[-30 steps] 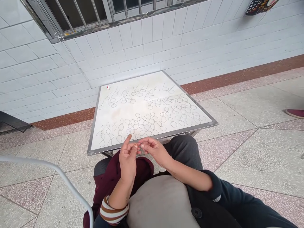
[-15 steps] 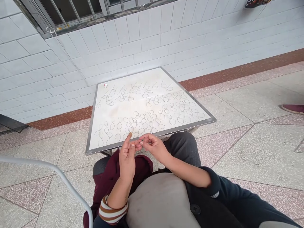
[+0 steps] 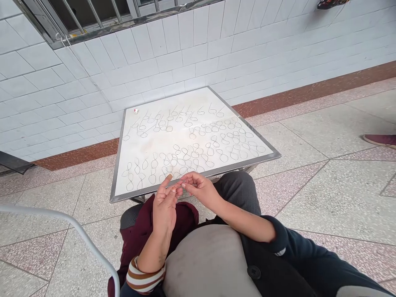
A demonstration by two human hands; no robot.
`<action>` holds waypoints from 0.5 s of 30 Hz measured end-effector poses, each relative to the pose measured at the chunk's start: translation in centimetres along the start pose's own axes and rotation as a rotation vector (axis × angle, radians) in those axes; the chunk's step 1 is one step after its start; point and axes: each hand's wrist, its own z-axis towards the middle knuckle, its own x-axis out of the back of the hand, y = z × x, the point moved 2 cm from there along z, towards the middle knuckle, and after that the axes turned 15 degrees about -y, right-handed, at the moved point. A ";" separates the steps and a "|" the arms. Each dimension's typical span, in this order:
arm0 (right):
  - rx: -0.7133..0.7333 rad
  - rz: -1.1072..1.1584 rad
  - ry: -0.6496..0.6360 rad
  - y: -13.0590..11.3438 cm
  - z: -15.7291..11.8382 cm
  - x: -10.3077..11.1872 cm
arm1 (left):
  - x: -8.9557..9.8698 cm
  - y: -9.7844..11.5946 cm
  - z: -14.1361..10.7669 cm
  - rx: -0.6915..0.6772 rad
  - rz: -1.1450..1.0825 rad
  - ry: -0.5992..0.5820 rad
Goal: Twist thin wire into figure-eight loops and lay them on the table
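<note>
My left hand (image 3: 164,208) is raised just in front of the table's near edge, thumb and fingers pinched. One finger points up, with a brownish covering on its tip. Close against it, my right hand (image 3: 202,190) is also pinched, its fingertips meeting those of the left. Whatever thin thing lies between the fingertips is too small to make out. Beyond the hands, many thin wire-like loops (image 3: 223,157) in figure-eight shapes lie on the white table (image 3: 130,147). Farther back are open-ended loops (image 3: 200,111) shaped like a six.
A small red-and-white object (image 3: 136,111) sits in the table's far left corner. Behind the table stands a white tiled wall (image 3: 173,62) with a barred window. A grey curved tube (image 3: 62,214) crosses the lower left. Someone's dark red shoe (image 3: 379,140) shows at right.
My left hand has tilted slightly and its fingers have shifted a little, still meeting the right fingertips. The whole view has moved slightly; the loops on the table look the same.
</note>
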 end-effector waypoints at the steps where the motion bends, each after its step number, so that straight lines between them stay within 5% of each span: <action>1: -0.010 0.007 -0.006 0.0 0.1 0.0 | 0.0 0.0 0.0 -0.005 0.005 0.006; 15: 0.033 -0.023 -0.030 0.8 0.4 0.4 | 0.6 0.1 -0.3 -0.110 0.078 0.177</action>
